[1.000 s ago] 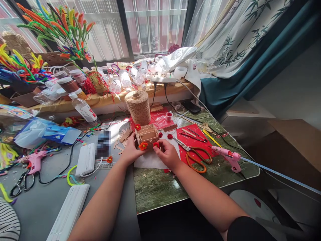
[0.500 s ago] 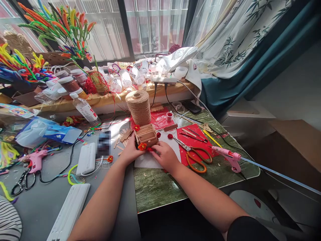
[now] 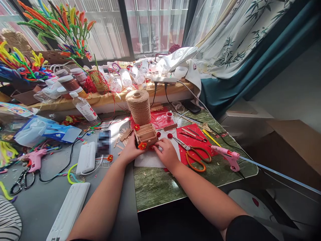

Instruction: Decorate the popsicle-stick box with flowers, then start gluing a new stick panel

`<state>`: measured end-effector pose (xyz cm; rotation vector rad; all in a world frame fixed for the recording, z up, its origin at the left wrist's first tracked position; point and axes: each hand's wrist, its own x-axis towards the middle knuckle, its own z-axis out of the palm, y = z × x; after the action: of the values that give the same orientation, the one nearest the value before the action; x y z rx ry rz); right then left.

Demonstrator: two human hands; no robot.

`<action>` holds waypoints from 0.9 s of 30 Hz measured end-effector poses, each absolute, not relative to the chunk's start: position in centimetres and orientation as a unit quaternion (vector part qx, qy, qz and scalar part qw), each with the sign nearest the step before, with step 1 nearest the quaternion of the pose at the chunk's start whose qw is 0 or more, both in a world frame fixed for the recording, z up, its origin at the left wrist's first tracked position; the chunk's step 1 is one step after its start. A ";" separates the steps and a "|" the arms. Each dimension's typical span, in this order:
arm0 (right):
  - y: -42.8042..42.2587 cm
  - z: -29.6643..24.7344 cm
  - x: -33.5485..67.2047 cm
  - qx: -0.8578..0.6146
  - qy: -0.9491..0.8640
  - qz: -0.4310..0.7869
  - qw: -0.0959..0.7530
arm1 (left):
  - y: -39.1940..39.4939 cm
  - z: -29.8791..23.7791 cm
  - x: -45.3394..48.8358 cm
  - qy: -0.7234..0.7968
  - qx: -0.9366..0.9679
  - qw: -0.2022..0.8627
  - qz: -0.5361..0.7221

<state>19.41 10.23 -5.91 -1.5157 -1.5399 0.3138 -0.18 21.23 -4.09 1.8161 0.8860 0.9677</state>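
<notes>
One box (image 3: 147, 134): frame centre; looks light, stiff, fragile; best held by its sides.
Left hand (image 3: 130, 150): fingers gripping its left side.
Right hand (image 3: 167, 154): fingers at its lower edge; can't tell if closed.

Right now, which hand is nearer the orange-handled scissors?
Right. The right hand is just left of the scissors; the left hand is farther left, holding the brown box.

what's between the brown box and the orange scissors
In the head view, the right hand, some white sheet and a dark red flower lie there.
</notes>
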 end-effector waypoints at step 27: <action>11.0 -7.4 19.6 -0.602 -0.613 0.163 0.485 | 21.0 -4.6 0.1 0.358 0.834 0.293 0.301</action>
<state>19.62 10.96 -7.35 -1.4664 -1.4927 0.3958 0.13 20.97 -4.56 2.2212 0.9548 0.8020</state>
